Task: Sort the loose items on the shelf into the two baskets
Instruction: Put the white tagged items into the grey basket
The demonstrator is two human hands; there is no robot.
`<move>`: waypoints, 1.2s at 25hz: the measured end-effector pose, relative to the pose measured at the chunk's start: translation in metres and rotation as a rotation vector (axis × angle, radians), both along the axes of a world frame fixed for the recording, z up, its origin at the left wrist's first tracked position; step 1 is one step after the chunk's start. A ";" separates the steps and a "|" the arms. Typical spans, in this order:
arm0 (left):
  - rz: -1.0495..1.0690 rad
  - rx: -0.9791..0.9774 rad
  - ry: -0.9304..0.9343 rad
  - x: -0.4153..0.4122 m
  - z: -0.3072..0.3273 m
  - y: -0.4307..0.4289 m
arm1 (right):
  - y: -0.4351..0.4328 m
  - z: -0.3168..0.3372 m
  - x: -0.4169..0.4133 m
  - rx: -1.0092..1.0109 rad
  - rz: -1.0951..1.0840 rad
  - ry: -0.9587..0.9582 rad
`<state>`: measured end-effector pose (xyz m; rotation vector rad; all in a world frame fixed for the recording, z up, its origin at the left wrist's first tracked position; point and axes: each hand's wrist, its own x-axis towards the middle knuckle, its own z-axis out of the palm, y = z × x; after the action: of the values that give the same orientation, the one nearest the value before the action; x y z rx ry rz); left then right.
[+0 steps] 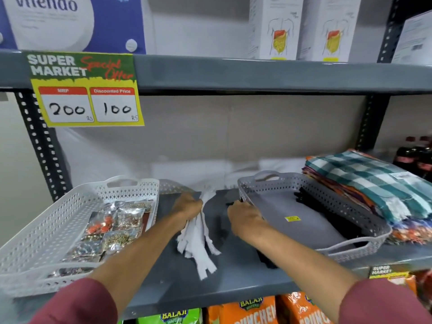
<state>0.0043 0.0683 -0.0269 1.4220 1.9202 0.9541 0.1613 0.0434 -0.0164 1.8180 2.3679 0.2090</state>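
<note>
Left hand (pixel 188 208) grips white zippers (pixel 201 239); right hand (pixel 245 219), beside grey basket (pixel 327 197), seemingly pinches something dark.

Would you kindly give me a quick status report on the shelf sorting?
Left hand gripping bundle of white fabric strips. Right hand at grey perforated plastic basket, grip unclear. White perforated basket holds packets. Nothing blocking.

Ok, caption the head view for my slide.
Left hand grips white strips on a grey shelf between white basket and grey basket; right hand reaches beside it.
</note>
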 end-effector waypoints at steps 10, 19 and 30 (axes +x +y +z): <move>-0.095 -0.058 -0.392 0.028 0.033 0.012 | -0.002 0.062 0.049 0.046 0.062 0.584; -0.203 0.045 -0.335 0.148 0.115 0.036 | 0.028 0.103 0.159 0.171 -0.033 0.686; -0.279 -0.088 0.572 0.210 0.016 0.053 | 0.062 0.013 0.185 -0.261 -0.212 0.566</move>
<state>0.2145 0.1217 -0.0107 1.9960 2.0297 0.3457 0.3461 0.1054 -0.0036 2.1793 2.3372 -0.6925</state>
